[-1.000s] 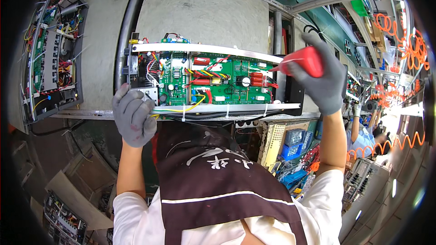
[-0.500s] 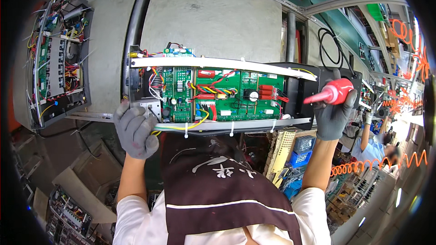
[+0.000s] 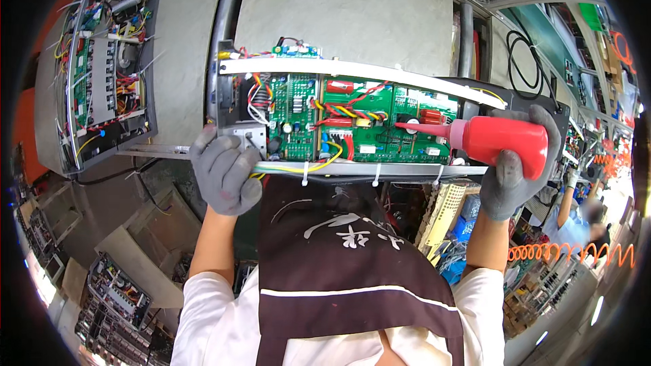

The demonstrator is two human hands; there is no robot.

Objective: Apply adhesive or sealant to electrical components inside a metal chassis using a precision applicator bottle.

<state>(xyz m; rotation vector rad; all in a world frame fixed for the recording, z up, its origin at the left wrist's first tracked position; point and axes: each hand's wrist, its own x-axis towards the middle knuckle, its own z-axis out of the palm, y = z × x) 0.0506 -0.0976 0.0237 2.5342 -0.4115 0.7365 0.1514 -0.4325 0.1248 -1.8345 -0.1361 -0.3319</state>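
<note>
A red squeeze bottle (image 3: 505, 141) with a long pointed nozzle lies tilted in my gloved right hand (image 3: 512, 179), fingers wrapped round its body. Its nozzle points left, the tip over the green circuit board (image 3: 369, 144) near a round black-and-white part (image 3: 411, 125). The board sits in a long open metal chassis (image 3: 298, 68) along with red components and coloured wires. At the chassis's near left corner my gloved left hand (image 3: 227, 171) curls its fingers round the edge, beside a small metal bracket (image 3: 252, 141) and a yellow-green wire.
Another opened chassis (image 3: 105, 81) full of wiring stands at the left on the grey worktop (image 3: 339, 13). A coiled black cable (image 3: 525, 68) lies at the right. Orange spiral hoses (image 3: 569, 253) hang farther right, near a person in light blue (image 3: 569, 227).
My right hand has turned the red bottle so that its nozzle now reaches farther left over the board. The view has shifted; my left hand stays at the chassis corner.
</note>
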